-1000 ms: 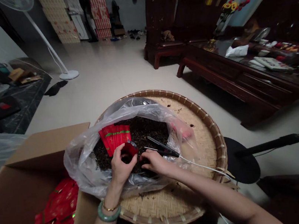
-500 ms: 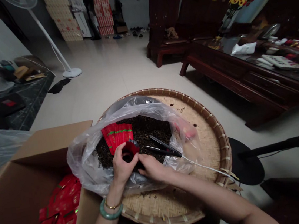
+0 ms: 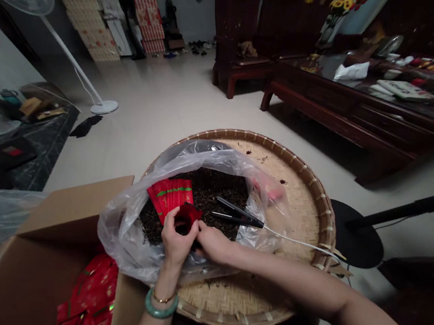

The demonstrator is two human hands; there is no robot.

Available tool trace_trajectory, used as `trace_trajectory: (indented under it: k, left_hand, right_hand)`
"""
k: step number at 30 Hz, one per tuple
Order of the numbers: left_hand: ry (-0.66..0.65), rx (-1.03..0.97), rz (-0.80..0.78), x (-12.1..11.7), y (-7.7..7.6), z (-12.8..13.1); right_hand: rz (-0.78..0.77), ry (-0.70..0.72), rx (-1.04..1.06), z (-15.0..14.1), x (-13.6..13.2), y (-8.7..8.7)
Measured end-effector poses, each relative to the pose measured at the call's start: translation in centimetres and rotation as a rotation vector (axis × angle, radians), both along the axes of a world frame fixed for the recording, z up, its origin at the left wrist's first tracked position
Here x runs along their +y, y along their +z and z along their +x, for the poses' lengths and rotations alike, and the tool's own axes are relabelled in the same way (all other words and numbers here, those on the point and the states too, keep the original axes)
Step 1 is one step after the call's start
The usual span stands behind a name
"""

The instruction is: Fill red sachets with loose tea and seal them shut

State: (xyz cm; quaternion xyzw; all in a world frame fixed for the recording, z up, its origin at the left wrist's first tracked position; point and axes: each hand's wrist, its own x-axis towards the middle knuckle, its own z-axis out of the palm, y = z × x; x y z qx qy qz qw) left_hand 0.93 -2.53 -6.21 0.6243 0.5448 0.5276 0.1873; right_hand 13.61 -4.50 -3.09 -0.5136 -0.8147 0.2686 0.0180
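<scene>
Left hand [image 3: 178, 242] closed, gripping red packet [image 3: 187, 216], opening upward. Jade bangle [image 3: 159, 309] on left wrist. Right hand [image 3: 213, 243] curled just beside packet, fingertips hidden; hold cannot be told. Both hands above clear plastic bag [image 3: 131, 240] of dried tea [image 3: 222, 199]. Stack of red packets [image 3: 170, 194] upright in tea. Black electric clamp [image 3: 237, 216] lying on tea, white cord [image 3: 303, 244] trailing over round bamboo tray [image 3: 314, 213]. Cardboard box [image 3: 48, 231] at left, loose red packets [image 3: 87, 306] inside. Farther: dark wooden table [image 3: 313, 99], white fan [image 3: 70, 54], stacked cartons [image 3: 88, 27].
</scene>
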Motion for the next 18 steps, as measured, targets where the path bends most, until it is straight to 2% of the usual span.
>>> trace_trajectory:
  k: [4,6,8,14,18]
  left_hand:
    - [0.002,-0.018,-0.001,0.0,0.0,0.0]
    - [0.0,-0.029,-0.004,0.0,0.0,0.0]
    - [0.001,-0.04,-0.008,0.0,0.1,0.1]
    - [0.008,-0.048,-0.029,-0.1,0.1,0.1]
    - [0.012,-0.049,-0.038,-0.2,0.1,0.2]
  right_hand:
    - [0.023,-0.029,0.164,1.2,0.4,-1.0]
    - [0.026,-0.089,0.292,2.2,0.8,-1.5]
    - [-0.043,-0.195,0.438,3.2,1.1,-1.8]
    - [-0.657,-0.587,1.063,5.3,1.5,-1.3]
    - [-0.952,-0.683,1.491,6.1,1.5,-0.3]
